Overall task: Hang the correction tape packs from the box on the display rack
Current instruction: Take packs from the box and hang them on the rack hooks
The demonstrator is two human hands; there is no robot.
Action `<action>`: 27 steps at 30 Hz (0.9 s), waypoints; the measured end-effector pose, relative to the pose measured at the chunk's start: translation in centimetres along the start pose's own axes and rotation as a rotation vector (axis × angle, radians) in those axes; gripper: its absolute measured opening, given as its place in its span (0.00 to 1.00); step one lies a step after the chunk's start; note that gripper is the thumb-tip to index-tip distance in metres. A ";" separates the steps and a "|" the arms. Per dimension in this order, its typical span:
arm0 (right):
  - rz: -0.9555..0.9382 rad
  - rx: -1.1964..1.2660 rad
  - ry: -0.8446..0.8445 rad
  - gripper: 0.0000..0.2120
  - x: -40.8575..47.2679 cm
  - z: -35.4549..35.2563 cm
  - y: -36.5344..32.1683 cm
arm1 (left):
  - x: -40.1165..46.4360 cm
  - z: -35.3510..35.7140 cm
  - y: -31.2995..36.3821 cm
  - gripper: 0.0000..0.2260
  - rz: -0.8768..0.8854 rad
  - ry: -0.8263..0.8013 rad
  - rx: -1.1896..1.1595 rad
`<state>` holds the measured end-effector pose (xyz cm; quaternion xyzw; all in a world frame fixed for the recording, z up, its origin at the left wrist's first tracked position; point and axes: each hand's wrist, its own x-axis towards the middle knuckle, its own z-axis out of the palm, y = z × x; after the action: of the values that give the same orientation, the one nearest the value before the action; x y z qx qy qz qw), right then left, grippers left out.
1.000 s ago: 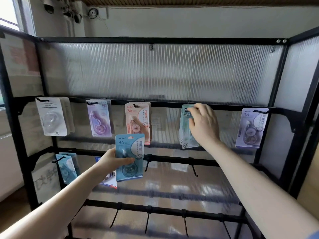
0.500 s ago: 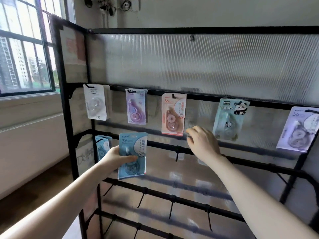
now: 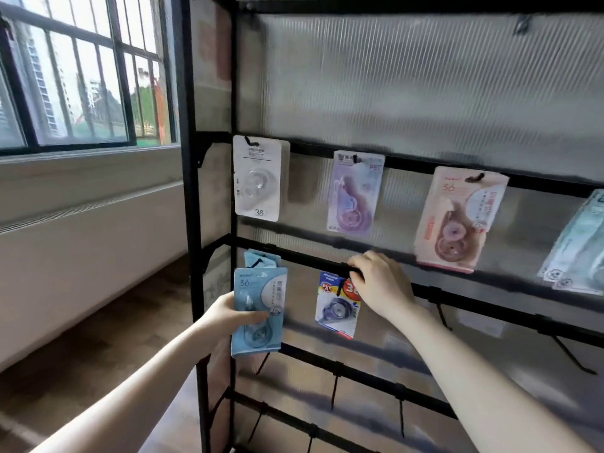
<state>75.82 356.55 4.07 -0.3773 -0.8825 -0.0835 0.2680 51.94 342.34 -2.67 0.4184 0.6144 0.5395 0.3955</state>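
The left hand grasps a light blue pack by its side and holds it in front of the display rack, just below the second bar. The right hand rests at this bar, its fingers curled at the hook of the dark blue pack; whether it pinches something, I cannot tell. I judge that the step is hanging the held pack. Next, its hole must meet a free hook, or the hook of the same blue packs behind it. The box is not visible.
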 end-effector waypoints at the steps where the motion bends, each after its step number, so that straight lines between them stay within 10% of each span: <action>1: 0.003 0.001 -0.016 0.12 0.5 0.8 -0.6 | 0.8 -1.0 -0.5 0.16 -0.009 -0.019 -0.005; 27: 0.195 -0.029 -0.096 0.09 3.0 7.8 -2.5 | 9.7 -5.6 -4.4 0.29 -0.134 -0.273 -0.081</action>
<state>69.09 359.40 -0.79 -0.4688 -0.8521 -0.0517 0.2269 43.06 349.31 -6.80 0.4297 0.5591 0.4744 0.5270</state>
